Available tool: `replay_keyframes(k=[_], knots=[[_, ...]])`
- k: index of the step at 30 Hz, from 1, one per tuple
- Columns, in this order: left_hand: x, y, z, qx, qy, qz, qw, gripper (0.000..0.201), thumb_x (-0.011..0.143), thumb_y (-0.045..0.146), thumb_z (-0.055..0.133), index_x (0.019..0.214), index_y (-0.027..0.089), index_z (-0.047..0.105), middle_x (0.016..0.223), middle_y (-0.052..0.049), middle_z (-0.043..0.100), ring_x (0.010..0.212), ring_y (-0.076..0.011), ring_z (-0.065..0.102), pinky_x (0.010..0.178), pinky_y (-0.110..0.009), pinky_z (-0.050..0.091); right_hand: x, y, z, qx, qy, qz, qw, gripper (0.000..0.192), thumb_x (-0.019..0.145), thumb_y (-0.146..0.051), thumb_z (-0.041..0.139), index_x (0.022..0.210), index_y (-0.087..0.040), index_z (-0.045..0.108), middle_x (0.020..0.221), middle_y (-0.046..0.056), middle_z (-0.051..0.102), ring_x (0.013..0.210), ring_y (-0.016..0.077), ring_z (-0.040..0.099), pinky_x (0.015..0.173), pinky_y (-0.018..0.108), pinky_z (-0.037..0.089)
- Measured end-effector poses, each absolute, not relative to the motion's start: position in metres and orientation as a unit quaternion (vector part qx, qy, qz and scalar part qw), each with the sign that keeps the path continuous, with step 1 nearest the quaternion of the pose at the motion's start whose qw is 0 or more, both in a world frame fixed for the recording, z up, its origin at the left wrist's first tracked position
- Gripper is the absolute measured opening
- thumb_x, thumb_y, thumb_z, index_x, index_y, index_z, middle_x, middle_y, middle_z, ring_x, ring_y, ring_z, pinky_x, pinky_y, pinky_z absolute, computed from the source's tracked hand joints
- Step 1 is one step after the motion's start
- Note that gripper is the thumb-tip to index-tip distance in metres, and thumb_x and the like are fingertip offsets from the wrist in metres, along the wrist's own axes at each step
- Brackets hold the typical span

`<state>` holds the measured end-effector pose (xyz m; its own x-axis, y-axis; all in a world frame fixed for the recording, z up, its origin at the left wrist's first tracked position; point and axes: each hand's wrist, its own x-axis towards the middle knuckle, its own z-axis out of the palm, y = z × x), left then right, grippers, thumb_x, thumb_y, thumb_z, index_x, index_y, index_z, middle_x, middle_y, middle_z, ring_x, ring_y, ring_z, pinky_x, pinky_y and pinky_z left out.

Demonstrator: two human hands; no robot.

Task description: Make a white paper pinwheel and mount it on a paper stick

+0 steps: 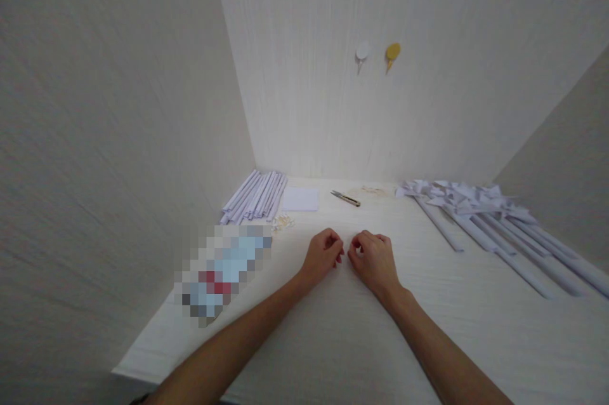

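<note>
My left hand (324,251) and my right hand (373,260) face each other a little apart above the white table, near its middle. The fingers of both are curled in a pinch; anything between them is hidden or too small to make out. Just beyond lies a utility knife (346,198), set at a slant. To its left is a flat white sheet of paper (301,199). A bundle of rolled paper tubes (257,197) rests at the back left. Small pale bits (283,221) are scattered in front of the sheet.
At the right, folded white paper pieces (457,194) sit at the ends of several long paper tubes (518,246). A pixelated blue, white and red object (233,268) lies on the left. Walls stand around the table; a white hook (362,51) and a yellow hook (392,52) are on the back one.
</note>
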<state>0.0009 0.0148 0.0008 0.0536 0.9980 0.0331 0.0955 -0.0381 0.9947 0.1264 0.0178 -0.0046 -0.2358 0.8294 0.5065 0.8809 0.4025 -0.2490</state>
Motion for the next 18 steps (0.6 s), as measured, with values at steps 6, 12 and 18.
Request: replay_keyframes(k=[6,12,18], knots=[[-0.028,0.069,0.039,0.729,0.592,0.305,0.159,0.013,0.068,0.009,0.042,0.071,0.016,0.053,0.059,0.0,0.057,0.057,-0.0106,0.054,0.056,-0.022,0.043,0.126,0.018,-0.005,-0.537,-0.787,-0.035,0.301,0.017,0.076,-0.012,0.043,0.065,-0.017,0.054,0.068,0.002,0.061,0.063,0.0136,0.052,0.073,0.028,0.029],[-0.069,0.11,0.048,0.737,0.636,0.224,0.048,0.019,0.07,0.01,0.042,0.076,0.011,0.059,0.087,-0.016,0.064,0.086,-0.0239,0.057,0.077,-0.036,0.042,0.126,0.018,-0.004,-0.54,-0.792,-0.017,0.285,0.017,0.077,-0.011,0.043,0.068,-0.016,0.056,0.071,0.004,0.062,0.067,0.0143,0.054,0.075,0.029,0.03],[-0.062,0.123,0.038,0.757,0.64,0.128,0.019,0.023,0.074,0.017,0.043,0.081,0.01,0.063,0.09,-0.018,0.065,0.09,-0.0248,0.059,0.078,-0.032,0.043,0.126,0.017,-0.003,-0.54,-0.795,0.001,0.275,0.015,0.078,-0.01,0.045,0.07,-0.016,0.057,0.072,0.003,0.062,0.069,0.0135,0.055,0.078,0.029,0.031]])
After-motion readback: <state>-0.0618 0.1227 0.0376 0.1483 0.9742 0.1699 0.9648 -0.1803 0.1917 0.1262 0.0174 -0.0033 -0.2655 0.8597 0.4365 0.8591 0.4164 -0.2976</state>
